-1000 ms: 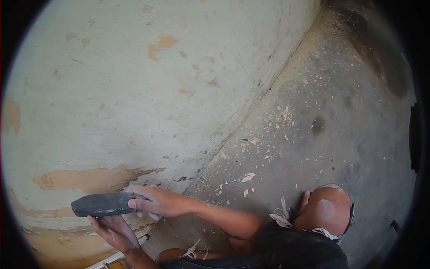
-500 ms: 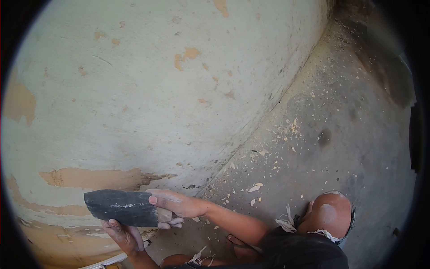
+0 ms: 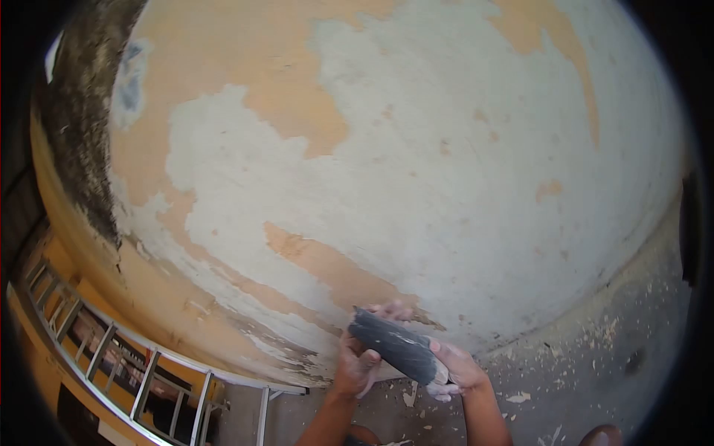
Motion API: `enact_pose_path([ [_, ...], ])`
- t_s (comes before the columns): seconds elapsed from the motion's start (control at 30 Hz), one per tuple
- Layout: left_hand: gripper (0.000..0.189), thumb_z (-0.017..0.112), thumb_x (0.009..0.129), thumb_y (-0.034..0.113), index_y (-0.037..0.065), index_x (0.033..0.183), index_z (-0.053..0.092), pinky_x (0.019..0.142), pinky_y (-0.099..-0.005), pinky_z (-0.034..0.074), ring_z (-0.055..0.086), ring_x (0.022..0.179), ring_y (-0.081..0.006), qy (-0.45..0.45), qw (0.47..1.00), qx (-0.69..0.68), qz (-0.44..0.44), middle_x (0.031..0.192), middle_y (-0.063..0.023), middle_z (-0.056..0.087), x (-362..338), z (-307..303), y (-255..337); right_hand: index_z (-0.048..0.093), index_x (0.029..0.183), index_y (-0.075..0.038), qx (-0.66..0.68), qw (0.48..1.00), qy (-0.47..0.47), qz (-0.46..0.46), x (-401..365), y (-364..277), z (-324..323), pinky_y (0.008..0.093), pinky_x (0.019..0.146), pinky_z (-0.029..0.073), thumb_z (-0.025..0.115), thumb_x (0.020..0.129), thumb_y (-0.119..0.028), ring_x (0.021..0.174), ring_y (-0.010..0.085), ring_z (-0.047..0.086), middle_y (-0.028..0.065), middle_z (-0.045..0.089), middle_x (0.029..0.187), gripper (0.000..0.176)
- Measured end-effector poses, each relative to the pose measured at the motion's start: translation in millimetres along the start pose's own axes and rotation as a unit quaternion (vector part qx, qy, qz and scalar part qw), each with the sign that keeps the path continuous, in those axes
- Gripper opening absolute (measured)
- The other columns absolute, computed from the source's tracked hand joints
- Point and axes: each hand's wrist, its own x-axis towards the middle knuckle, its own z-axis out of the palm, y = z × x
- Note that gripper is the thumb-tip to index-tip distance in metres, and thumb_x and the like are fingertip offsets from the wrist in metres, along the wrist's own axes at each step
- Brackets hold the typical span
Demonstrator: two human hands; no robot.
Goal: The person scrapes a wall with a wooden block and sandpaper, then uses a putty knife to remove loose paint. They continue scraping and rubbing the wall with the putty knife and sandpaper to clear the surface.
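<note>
A dark grey sheet that looks like sandpaper (image 3: 398, 344) is wrapped round a pale block, whose bare end shows at its lower right. My right hand (image 3: 460, 368) grips that end, thumb on top of the sheet and dusty fingers curled beneath. At the other end, my left hand (image 3: 357, 366) cradles the wrapped block from below; its thumb stands off the near side and its whitened, blurred fingertips come out beyond the far edge. Just behind lies the wall (image 3: 446, 215), pale green with bare orange-tan patches where the paint is gone.
An aluminium ladder (image 3: 145, 383) lies at the lower left. Paint flakes (image 3: 519, 398) are scattered over the grey concrete floor (image 3: 573, 386) on the right. A dark, rough strip (image 3: 85, 126) borders the wall at the far left. My knee (image 3: 601, 435) shows at the bottom edge.
My view has swung left, bringing the ladder and more peeled wall into sight. The wrapped block is now tilted down to the right, and my left fingers reach round its far side.
</note>
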Motion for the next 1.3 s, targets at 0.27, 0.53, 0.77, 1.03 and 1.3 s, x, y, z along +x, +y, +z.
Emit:
enact_pose_path([
  [0.27, 0.069, 0.08, 0.078, 0.037, -0.003, 0.126, 0.052, 0.097, -0.047, 0.05, 0.065, 0.106, -0.0326, -0.024, 0.999, 0.041, 0.02, 0.113, -0.0178, 0.066, -3.5, -20.9, -8.0, 0.05, 0.12, 0.001, 0.001, 1.0, -0.021, -0.015, 15.8, 15.5, -12.5, 0.0265, 0.033, 0.041, 0.044, 0.1, -0.05, 0.033, 0.0106, 0.042, 0.0075, 0.055, 0.062, 0.055],
  [0.53, 0.041, 0.078, 0.083, 0.015, -0.003, 0.115, 0.061, 0.082, -0.0277, 0.052, 0.064, 0.089, -0.0124, 0.094, 0.994, 0.044, 0.046, 0.1, -0.0061, 0.069, -3.2, -13.0, 11.9, 0.036, 0.135, -0.004, -0.166, 0.971, -0.092, -0.142, 21.2, 17.2, -11.2, 0.0291, 0.051, 0.051, 0.056, 0.098, -0.038, 0.054, 0.0123, 0.054, 0.0087, 0.059, 0.083, 0.055],
  [0.77, 0.041, 0.078, 0.084, 0.015, -0.003, 0.116, 0.06, 0.086, -0.0273, 0.05, 0.063, 0.093, -0.0114, 0.103, 0.991, 0.068, 0.05, 0.104, -0.0056, 0.068, -1.0, -17.1, 10.6, 0.035, 0.14, -0.002, -0.308, 0.939, 0.023, -0.152, 22.8, 23.5, 5.9, 0.0274, 0.056, 0.05, 0.068, 0.091, -0.024, 0.06, 0.0113, 0.055, 0.0063, 0.059, 0.088, 0.063],
  [1.03, 0.038, 0.079, 0.083, 0.023, 0.002, 0.109, 0.062, 0.08, -0.0261, 0.048, 0.06, 0.087, -0.01, 0.066, 0.996, 0.014, 0.052, 0.098, -0.0014, 0.066, 0.1, -23.4, -3.3, 0.051, 0.105, 0.003, -0.337, 0.928, -0.006, -0.157, 17.9, 25.5, -19.1, 0.0297, 0.048, 0.045, 0.047, 0.089, -0.07, 0.051, 0.0107, 0.04, 0.0018, 0.042, 0.063, 0.075],
  [1.3, 0.027, 0.075, 0.087, 0.018, 0.001, 0.106, 0.066, 0.075, -0.0226, 0.046, 0.057, 0.083, -0.0058, 0.056, 0.995, 0.075, 0.042, 0.093, 0.0004, 0.067, -1.1, -21.9, 2.5, 0.043, 0.126, 0.003, -0.215, 0.964, 0.032, -0.157, 14.0, 16.9, 6.2, 0.029, 0.048, 0.045, 0.035, 0.089, -0.075, 0.047, 0.0125, 0.042, 0.0042, 0.046, 0.062, 0.087],
])
